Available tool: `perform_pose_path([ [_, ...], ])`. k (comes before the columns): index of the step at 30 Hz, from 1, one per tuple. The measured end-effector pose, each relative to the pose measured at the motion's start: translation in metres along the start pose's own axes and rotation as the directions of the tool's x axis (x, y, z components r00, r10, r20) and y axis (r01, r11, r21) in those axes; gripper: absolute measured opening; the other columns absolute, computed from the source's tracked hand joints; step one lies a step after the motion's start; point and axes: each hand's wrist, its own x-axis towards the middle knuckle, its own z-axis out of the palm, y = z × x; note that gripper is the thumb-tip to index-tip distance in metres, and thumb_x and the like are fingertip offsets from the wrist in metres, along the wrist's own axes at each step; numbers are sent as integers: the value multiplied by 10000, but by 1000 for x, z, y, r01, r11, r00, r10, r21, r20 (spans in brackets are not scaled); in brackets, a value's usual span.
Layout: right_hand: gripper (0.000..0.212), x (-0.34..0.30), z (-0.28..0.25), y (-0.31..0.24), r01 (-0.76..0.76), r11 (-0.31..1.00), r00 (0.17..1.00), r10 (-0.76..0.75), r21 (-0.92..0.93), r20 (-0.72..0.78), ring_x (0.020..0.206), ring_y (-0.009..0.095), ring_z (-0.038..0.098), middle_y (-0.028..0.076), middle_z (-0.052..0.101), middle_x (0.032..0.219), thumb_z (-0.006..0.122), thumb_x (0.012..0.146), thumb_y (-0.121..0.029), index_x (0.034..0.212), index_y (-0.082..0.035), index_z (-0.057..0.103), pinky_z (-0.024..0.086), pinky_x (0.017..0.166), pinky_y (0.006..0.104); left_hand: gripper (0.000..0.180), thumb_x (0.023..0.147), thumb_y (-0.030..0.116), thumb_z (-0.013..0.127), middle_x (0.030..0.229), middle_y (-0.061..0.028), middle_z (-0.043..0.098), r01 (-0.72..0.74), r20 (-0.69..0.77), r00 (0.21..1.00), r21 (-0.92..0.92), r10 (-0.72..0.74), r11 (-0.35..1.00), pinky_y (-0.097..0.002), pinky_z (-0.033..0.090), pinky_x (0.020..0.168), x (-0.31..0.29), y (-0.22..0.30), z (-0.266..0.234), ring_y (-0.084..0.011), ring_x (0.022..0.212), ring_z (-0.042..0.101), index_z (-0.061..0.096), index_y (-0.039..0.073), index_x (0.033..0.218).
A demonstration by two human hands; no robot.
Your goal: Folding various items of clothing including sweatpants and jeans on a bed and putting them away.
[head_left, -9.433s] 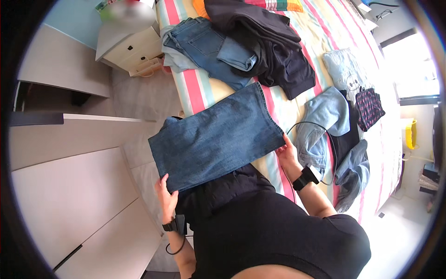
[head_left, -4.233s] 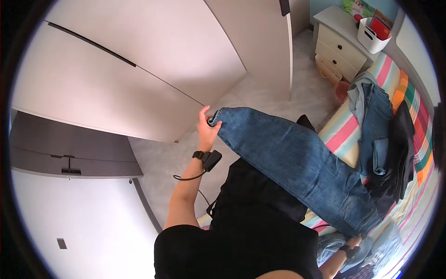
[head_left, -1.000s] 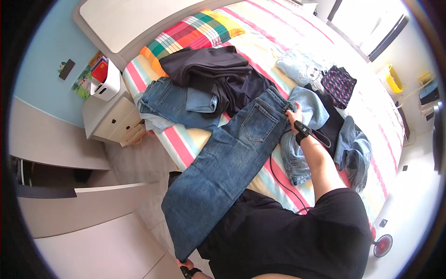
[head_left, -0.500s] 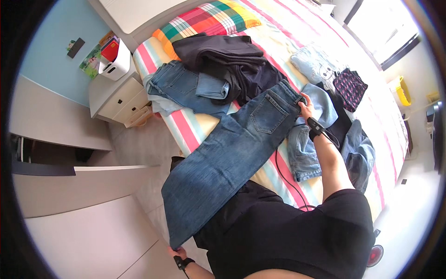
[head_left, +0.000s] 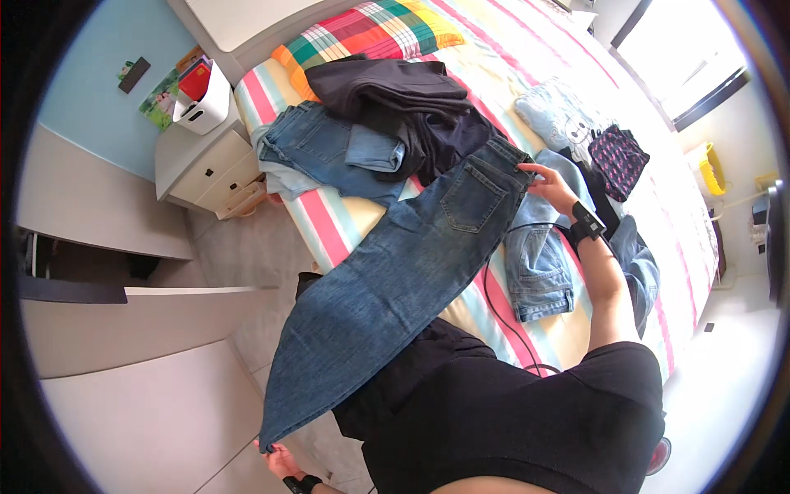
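Observation:
A pair of dark blue jeans (head_left: pixel 370 272) stretches diagonally from the bed over my lap, its back pocket facing up. Down at the lower left, my left hand (head_left: pixel 281 461) pinches the hem at the leg end. My right hand (head_left: pixel 553 191) is at the side of the waistband, thumb and forefinger stretched apart with the fingertips touching the denim. Under and beside that hand lie light blue jeans (head_left: pixel 539 276). Beyond the waistband is a heap of dark trousers (head_left: pixel 395 95), next to folded blue jeans (head_left: pixel 309 144).
The striped bed (head_left: pixel 329 226) carries a plaid pillow (head_left: pixel 370 33), a pale blue printed garment (head_left: pixel 555 115) and a dark patterned garment (head_left: pixel 617 160). A bedside cabinet (head_left: pixel 206 169) with a white bin (head_left: pixel 206 103) stands left. An open drawer (head_left: pixel 74 288) juts out nearby. A black cable (head_left: pixel 502 317) runs across the bed.
My left hand has drawn the hem further left and down. My right hand has shifted slightly right, its fingers now straighter and looser at the waistband.

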Motion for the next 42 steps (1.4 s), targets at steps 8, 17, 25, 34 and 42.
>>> perform_pose_path([
  [8,614,3,5,71,175,669,883,-430,-722,-185,762,143,529,91,361,1096,582,607,115,1154,-158,522,472,625,244,630,719,-178,435,1168,-117,462,-22,-29,999,122,25,992,-246,460,789,12,-32,-28,-183,990,486,359,88,1285],
  [17,450,-16,30,70,73,582,775,-544,-810,-321,873,288,541,126,444,1091,612,573,68,976,-104,510,449,765,339,444,808,-84,473,1112,-127,501,-4,-130,991,196,30,981,-252,476,749,4,-41,-19,-194,921,523,414,82,1215],
  [25,189,-26,34,85,71,581,881,-417,-811,-222,900,298,573,122,517,1137,520,663,88,786,-47,569,468,731,347,400,833,-37,458,1091,-119,501,24,-208,978,256,31,967,-255,467,713,9,-45,-28,-195,889,514,404,84,1211],
  [34,252,-26,43,61,49,367,946,-315,-929,-75,1057,239,467,75,469,1175,577,604,32,824,-87,603,383,867,336,381,844,-29,438,1144,-109,468,37,-245,969,276,33,960,-249,455,698,8,-50,-35,-174,892,485,401,77,1209],
  [42,236,-7,30,76,213,199,891,-441,-957,106,1023,230,481,62,546,996,613,552,-26,776,-84,570,341,918,376,398,826,-34,447,1148,-117,455,1,-256,962,359,98,933,-251,447,727,5,-50,-27,-188,923,485,398,72,1206],
])
